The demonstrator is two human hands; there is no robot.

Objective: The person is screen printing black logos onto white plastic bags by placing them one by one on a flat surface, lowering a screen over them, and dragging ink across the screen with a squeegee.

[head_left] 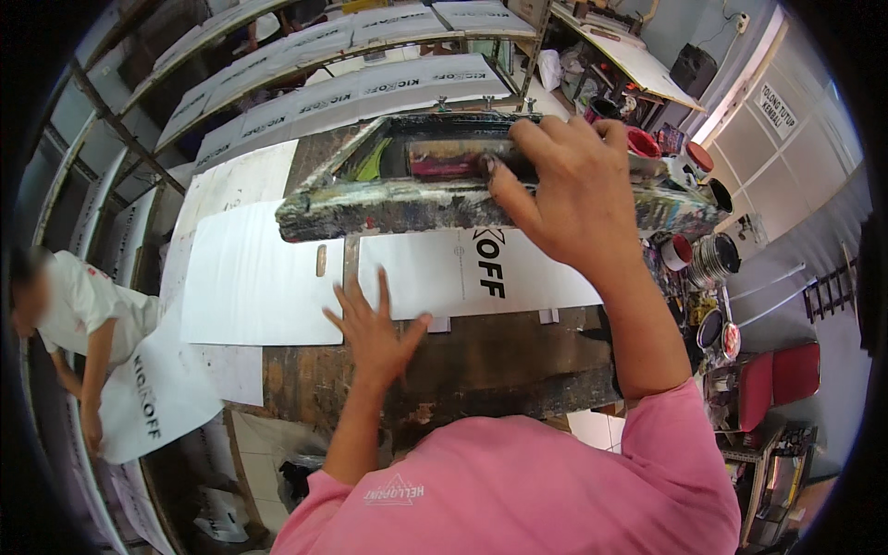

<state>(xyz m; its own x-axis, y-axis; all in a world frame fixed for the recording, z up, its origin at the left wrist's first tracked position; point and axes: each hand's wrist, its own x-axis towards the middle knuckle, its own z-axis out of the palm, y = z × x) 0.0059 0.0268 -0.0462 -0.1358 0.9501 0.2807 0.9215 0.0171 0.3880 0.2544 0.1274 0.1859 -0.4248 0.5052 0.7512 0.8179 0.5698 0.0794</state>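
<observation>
A paint-crusted screen-printing frame (pixel 388 211) stands raised over the worktable. Inside it lies a wooden squeegee (pixel 444 159) stained with dark and reddish ink. My right hand (pixel 578 185) reaches over the frame's near rail, its fingers curled round the squeegee; the far fingertips are partly hidden. My left hand (pixel 375 328) is open, fingers spread, over the near left edge of a white sheet with black lettering (pixel 416 276). The frame covers the far part of that sheet. Left of it lies a plain white sheet with a slot-shaped hole (pixel 259 277).
At the left a person (pixel 102 305) holds a printed sheet (pixel 153 398). Racks of printed sheets (pixel 370 92) fill the far side. Ink pots (pixel 677 252) and cans (pixel 712 257) crowd the table's right end. A red chair (pixel 772 379) stands at the right.
</observation>
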